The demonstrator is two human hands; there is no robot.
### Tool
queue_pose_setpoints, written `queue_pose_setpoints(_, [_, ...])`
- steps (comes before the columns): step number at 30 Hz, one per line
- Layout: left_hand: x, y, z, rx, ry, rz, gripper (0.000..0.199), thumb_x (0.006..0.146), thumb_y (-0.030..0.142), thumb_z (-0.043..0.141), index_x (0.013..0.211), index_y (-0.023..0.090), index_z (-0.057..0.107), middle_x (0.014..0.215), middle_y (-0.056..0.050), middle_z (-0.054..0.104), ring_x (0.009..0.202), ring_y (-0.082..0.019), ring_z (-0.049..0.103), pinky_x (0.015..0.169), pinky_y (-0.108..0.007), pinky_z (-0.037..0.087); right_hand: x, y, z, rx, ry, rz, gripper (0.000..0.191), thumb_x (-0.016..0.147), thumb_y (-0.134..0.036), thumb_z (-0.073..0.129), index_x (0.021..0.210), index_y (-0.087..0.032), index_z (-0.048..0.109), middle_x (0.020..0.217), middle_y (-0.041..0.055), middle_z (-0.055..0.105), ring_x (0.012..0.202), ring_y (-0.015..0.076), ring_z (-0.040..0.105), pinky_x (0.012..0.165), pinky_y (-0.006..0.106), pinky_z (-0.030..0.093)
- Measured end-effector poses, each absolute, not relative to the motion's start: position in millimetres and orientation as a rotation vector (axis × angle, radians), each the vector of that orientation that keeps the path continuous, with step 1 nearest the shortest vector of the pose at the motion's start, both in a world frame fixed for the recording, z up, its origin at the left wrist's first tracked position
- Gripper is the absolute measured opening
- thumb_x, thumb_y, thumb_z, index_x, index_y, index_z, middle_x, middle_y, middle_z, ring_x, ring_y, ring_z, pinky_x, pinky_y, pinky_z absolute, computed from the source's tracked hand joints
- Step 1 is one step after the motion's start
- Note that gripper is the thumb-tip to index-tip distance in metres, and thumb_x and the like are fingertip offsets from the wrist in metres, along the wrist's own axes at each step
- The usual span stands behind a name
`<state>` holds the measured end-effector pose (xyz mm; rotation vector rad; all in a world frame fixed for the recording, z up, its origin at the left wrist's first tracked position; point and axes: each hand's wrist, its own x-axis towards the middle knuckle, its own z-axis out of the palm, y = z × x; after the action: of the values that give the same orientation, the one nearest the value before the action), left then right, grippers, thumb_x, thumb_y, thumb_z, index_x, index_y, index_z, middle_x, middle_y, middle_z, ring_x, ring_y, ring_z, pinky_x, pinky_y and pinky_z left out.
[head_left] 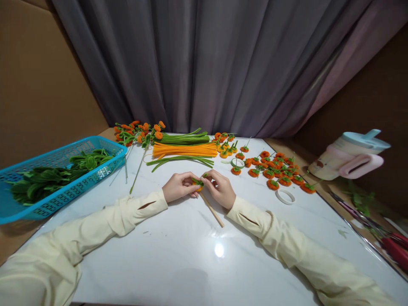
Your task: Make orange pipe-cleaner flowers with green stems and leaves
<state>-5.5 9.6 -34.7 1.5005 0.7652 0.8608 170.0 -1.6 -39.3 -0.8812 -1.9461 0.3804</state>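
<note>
Well, hands [179, 187] [220, 189] pinch a flower [199, 188]; cup print's [319, 163] blurred.

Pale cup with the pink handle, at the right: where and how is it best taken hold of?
Probably by the pink handle, with the right hand coming from the right: the loop juts out that way from the cup. The lid looks a poorer hold, being a separate top piece.

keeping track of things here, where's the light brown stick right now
In the head view, the light brown stick is near centre, slanting down and right from the small orange-and-green piece between the left hand and right hand.
</note>
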Motion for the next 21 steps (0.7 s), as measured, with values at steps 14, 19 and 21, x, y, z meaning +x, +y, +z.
queue_pose_setpoints(14, [-14,26,-25,1.245,0.707,0.684,0.038,0.069,0.033,0.068,0.096,0.009,0.057,0.071,-0.008,0.065,0.048,-0.014,0.061,0.029,-0.014,0.040,168,-3,-39,-0.807,-1.890,0.587,0.015,0.086,-0.030,0.046,0.082,-0.018,0.054,0.078,0.0037,0.059,0.066,0.0123,0.056,0.057,0.023,0.046])
queue_pose_setpoints(19, [-15,27,-26,1.134,0.685,0.706,0.038,0.068,0.023,0.071,0.100,0.010,0.056,0.084,-0.010,0.067,0.071,-0.017,0.066,0.064,-0.027,0.056,169,2,-41,-0.940,-1.815,0.566,0.017,0.083,-0.034,0.052,0.080,-0.018,0.052,0.076,0.0025,0.058,0.063,0.0118,0.053,0.053,0.022,0.044])
queue_pose_setpoints(21, [-13,26,-26,1.097,0.685,0.762,0.039,0.065,0.021,0.074,0.098,0.010,0.057,0.091,-0.010,0.066,0.078,-0.017,0.065,0.076,-0.030,0.054,169,3,-41,-0.968,-1.806,0.537,0.019,0.082,-0.036,0.054,0.078,-0.018,0.050,0.073,0.0014,0.056,0.060,0.0110,0.050,0.050,0.021,0.041])
